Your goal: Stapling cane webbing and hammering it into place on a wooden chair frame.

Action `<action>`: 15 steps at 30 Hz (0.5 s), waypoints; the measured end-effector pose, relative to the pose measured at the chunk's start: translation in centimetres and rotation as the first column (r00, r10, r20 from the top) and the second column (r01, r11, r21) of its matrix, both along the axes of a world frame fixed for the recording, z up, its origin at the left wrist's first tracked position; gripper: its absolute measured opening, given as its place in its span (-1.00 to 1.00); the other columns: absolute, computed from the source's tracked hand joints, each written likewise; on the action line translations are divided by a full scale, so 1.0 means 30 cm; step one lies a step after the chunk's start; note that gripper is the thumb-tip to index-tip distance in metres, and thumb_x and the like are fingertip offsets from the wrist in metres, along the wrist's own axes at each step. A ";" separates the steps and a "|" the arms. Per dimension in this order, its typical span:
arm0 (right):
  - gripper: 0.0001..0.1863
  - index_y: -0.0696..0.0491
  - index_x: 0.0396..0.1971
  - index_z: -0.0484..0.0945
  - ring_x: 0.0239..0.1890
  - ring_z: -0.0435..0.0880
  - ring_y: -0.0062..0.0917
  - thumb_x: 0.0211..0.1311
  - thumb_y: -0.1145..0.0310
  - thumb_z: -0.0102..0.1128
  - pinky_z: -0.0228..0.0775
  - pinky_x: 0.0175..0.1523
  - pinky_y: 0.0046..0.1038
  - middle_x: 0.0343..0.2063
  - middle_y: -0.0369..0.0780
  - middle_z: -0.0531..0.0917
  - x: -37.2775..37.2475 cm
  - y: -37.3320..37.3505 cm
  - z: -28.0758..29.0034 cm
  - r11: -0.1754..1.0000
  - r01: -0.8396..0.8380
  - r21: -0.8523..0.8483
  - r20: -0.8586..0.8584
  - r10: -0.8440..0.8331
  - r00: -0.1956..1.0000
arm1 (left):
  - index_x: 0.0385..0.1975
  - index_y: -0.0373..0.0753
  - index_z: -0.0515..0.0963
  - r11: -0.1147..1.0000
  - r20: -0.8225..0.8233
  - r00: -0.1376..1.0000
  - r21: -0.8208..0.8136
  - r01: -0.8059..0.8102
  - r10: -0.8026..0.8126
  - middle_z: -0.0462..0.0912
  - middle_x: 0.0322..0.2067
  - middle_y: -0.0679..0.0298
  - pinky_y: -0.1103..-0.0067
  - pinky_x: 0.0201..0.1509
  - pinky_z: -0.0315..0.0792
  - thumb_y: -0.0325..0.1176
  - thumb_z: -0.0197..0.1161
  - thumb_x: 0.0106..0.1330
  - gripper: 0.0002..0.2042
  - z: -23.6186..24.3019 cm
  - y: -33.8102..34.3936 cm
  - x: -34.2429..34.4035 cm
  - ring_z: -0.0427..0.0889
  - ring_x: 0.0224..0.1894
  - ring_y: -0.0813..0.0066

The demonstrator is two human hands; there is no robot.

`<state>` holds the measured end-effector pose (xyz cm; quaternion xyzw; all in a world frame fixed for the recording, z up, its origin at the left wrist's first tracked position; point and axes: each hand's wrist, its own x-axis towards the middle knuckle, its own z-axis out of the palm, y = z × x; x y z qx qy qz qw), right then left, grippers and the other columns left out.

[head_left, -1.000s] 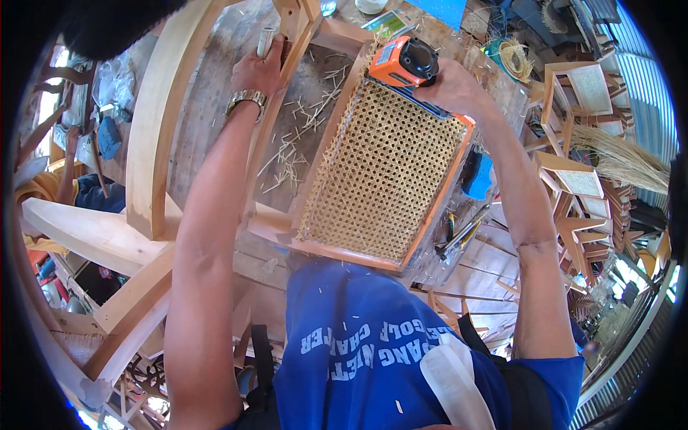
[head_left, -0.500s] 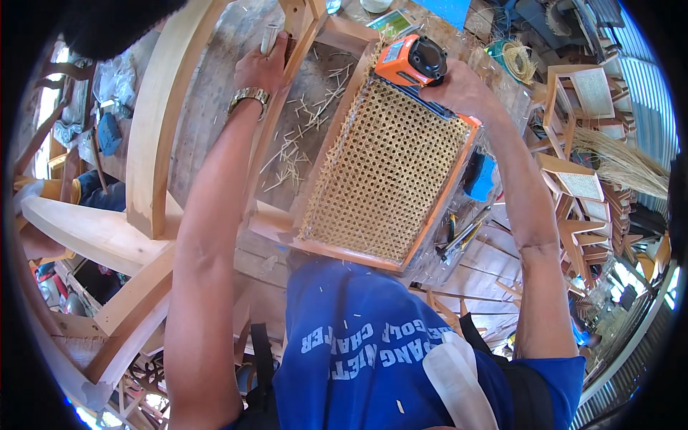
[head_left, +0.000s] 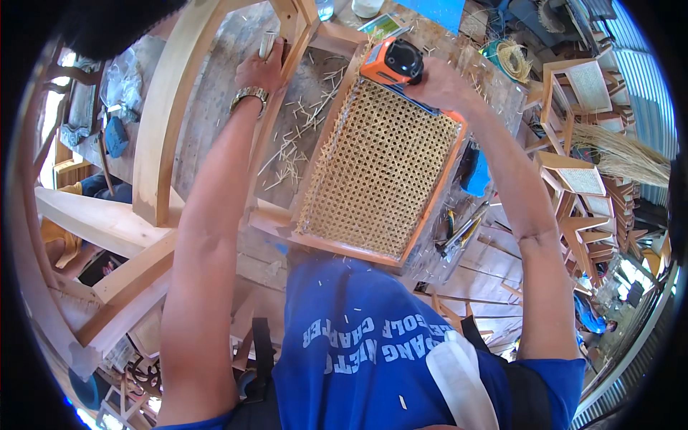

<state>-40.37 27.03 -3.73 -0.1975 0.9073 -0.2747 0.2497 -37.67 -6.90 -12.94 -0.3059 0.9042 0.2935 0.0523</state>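
Note:
My left hand [head_left: 259,72] is closed on an upright member of a pale wooden chair frame [head_left: 147,168], beside a short whitish cylindrical piece [head_left: 267,44]. My right hand [head_left: 438,87] grips an orange and black power stapler [head_left: 387,63], resting at the far end of a woven cane panel [head_left: 380,172]. The panel lies in a wooden seat frame with a rough fringe of cane along its left edge and an orange-brown right rail.
Cane scraps lie on the wooden bench [head_left: 287,122]. Hand tools [head_left: 462,226], a blue object [head_left: 473,172], a cane coil [head_left: 514,61] and a phone-like device [head_left: 385,25] surround the work. Stacked chair frames [head_left: 573,172] stand right. A person in blue [head_left: 595,315] is at lower right.
My right hand and the stapler have shifted slightly left along the panel's far end. My left hand keeps its grip. The surroundings have shifted slightly in view.

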 end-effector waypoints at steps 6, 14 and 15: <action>-0.62 0.05 -0.08 0.66 -0.28 0.69 -0.43 0.02 0.39 0.34 0.53 -0.05 -0.38 -0.35 -0.15 0.75 0.003 0.045 0.004 0.993 0.015 -0.115 0.104 -0.003 0.995 | 0.08 -0.12 0.63 0.999 0.020 1.000 0.043 0.020 -0.021 0.66 0.01 -0.10 0.26 0.22 0.44 0.54 -0.05 0.17 -0.16 0.016 0.000 -0.017 0.59 0.14 -0.08; -0.63 0.07 -0.08 0.66 -0.29 0.66 -0.49 0.02 0.45 0.32 0.52 -0.05 -0.41 -0.36 -0.18 0.75 0.019 0.005 0.036 0.997 0.010 -0.076 0.128 -0.001 0.992 | 0.08 -0.08 0.63 0.999 -0.001 1.000 0.042 0.017 -0.017 0.66 0.00 -0.11 0.23 0.23 0.44 0.53 -0.06 0.18 -0.18 0.008 -0.001 -0.002 0.58 0.15 -0.09; -0.63 0.07 -0.08 0.66 -0.29 0.66 -0.49 0.02 0.45 0.32 0.52 -0.05 -0.41 -0.36 -0.18 0.75 0.017 0.006 0.030 0.997 0.008 -0.075 0.129 0.002 0.992 | 0.07 -0.09 0.64 0.999 -0.004 1.000 0.042 0.021 -0.020 0.66 0.00 -0.11 0.23 0.23 0.44 0.53 -0.07 0.19 -0.18 0.010 -0.001 -0.003 0.58 0.15 -0.09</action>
